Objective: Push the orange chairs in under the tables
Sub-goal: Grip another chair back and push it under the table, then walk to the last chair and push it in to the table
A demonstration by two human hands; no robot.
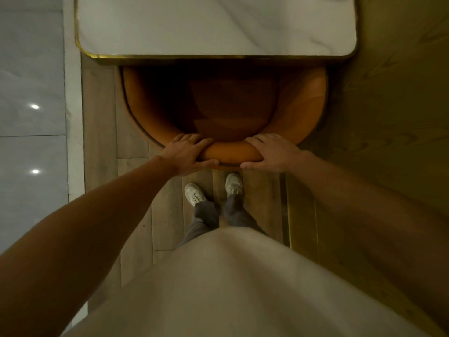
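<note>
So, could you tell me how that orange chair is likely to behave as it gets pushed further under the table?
The orange chair looks bulky and padded, so probably fairly heavy. On the plank floor it should slide rather than roll. Left hand and right hand grip its low curved backrest, so tipping seems unlikely.

Between the hands, the chair is burnt orange, its seat a darker rust. Beyond it the bench is white marble with grey veins and a gold rim. Below the hands: pale wood-plank floor, white shoes, grey trousers.
</note>
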